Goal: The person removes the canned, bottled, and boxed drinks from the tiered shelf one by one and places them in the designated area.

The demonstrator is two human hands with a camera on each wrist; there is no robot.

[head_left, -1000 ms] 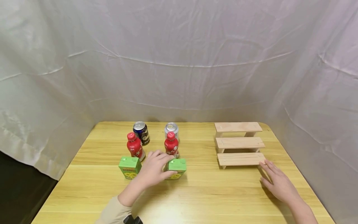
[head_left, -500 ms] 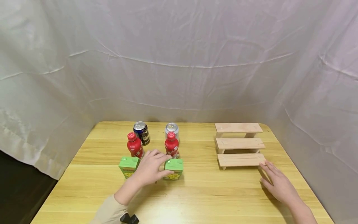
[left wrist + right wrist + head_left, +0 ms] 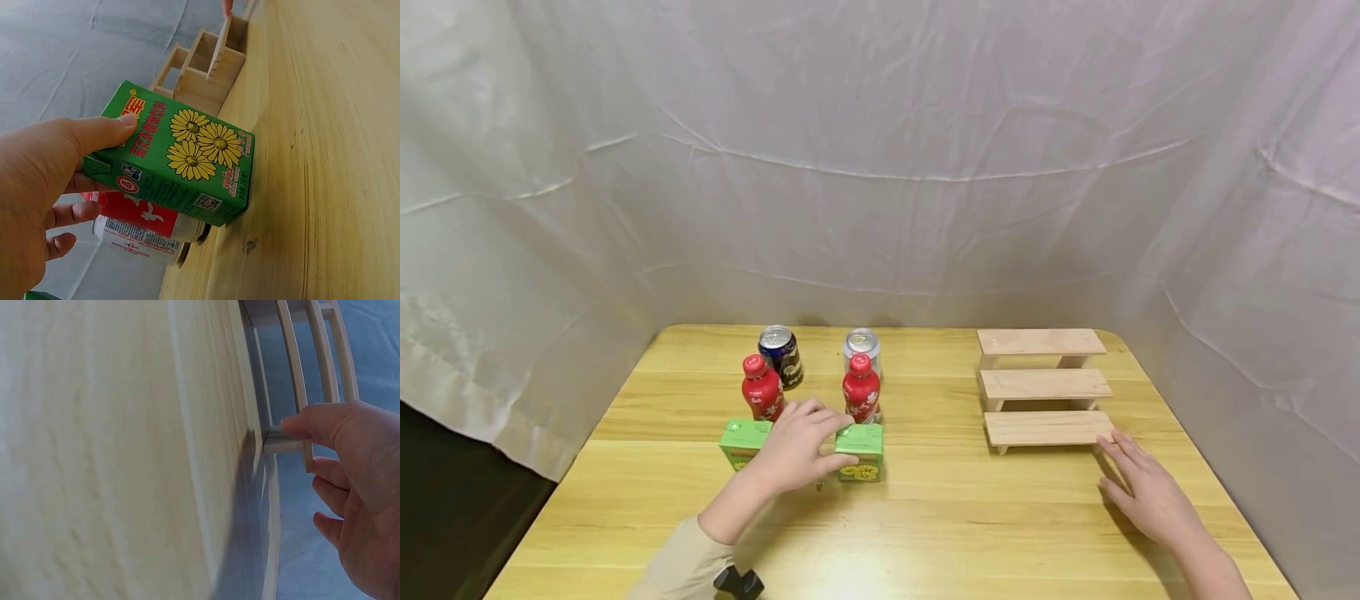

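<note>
My left hand (image 3: 801, 446) pinches a green drink carton (image 3: 194, 150) with yellow flowers, thumb on its front face and fingers behind, as the left wrist view shows. In the head view that carton stands before a red bottle (image 3: 861, 390). A second green carton (image 3: 741, 442) is partly hidden by the same hand, with another red bottle (image 3: 762, 390) behind it. My right hand (image 3: 1150, 492) touches the front right corner of a three-step wooden stand (image 3: 1045, 427) with its fingertips. Its fingers lie fairly straight, the thumb apart from them.
Behind the bottles stand a dark blue can (image 3: 781, 357) and a silver-white can (image 3: 861, 342). The wooden table (image 3: 940, 533) reaches to grey cloth (image 3: 895, 233) hung at the back and sides.
My left hand has moved slightly left with the green carton, bringing it nearer the other carton, which the hand now covers more. The right hand and the stand have stayed in place.
</note>
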